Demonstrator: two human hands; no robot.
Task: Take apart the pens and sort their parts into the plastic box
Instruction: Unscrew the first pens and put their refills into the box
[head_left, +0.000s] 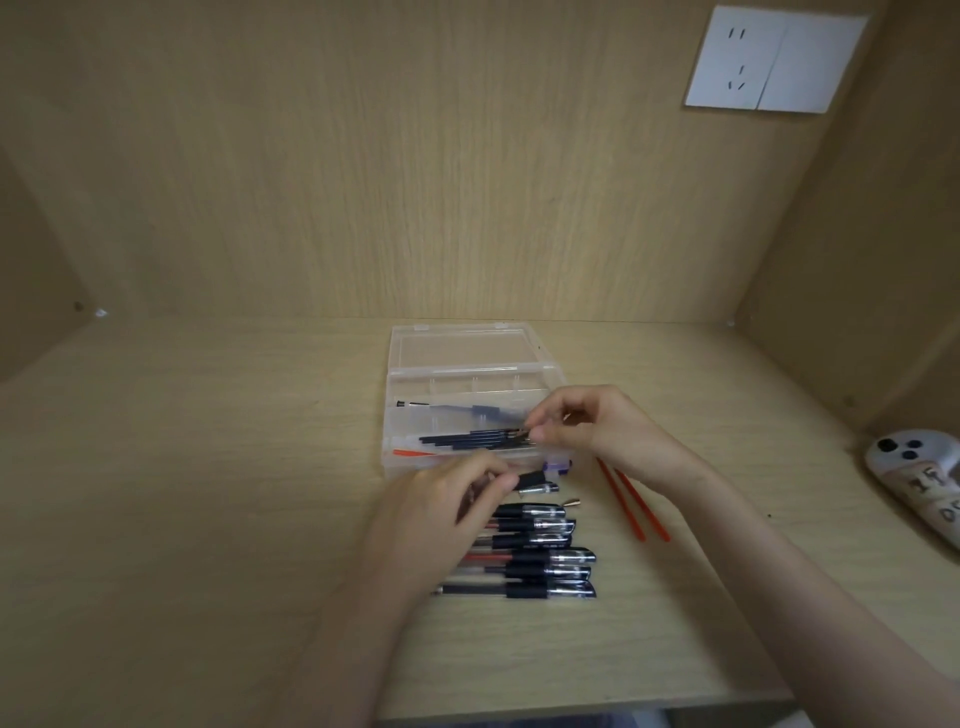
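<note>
- Pens (535, 553) lie in a row on the desk (208, 493), nearest the person, long axes left-to-right, capped ends pointing right.
- Left hand (441, 501) pinches a part-stripped barrel (535, 482) just behind the row; a slack pinch could drop it among them.
- Right hand (592, 428) pinches the end of the dark refills (467, 440) in the open plastic box (415, 364); released crooked, one may straddle a divider.

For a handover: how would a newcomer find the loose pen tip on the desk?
Start at the clear plastic box. Just in front lies a row of black-capped pens; the pen tip sits off the row's far right corner, left of two orange refills. It is tiny, metallic, alone.
</note>
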